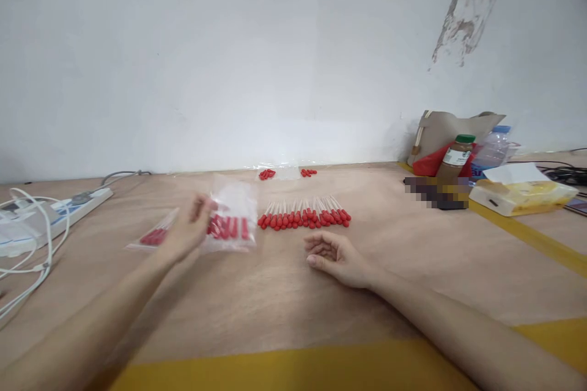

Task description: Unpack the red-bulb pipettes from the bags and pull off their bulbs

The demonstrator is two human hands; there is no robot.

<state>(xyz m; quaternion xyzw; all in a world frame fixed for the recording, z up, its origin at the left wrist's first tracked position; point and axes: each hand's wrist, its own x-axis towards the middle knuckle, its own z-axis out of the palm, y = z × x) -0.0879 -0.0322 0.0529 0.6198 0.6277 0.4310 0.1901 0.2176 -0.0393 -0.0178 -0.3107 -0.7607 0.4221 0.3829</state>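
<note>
My left hand (188, 229) pinches a clear plastic bag (233, 214) holding several red-tipped sticks and holds it just above the wooden tabletop (275, 293). A second small bag with red pieces (153, 236) lies under and left of that hand. A row of loose red-tipped sticks (303, 215) lies side by side just right of the held bag. My right hand (337, 256) rests on the table in front of that row, fingers loosely curled and apart, holding nothing.
Two small bags of red pieces (287, 173) lie near the wall. A white power strip with cables (50, 214) is at the left. At the right stand a bottle with a green cap (456, 159), a paper bag (454, 128) and a tissue pack (523, 192).
</note>
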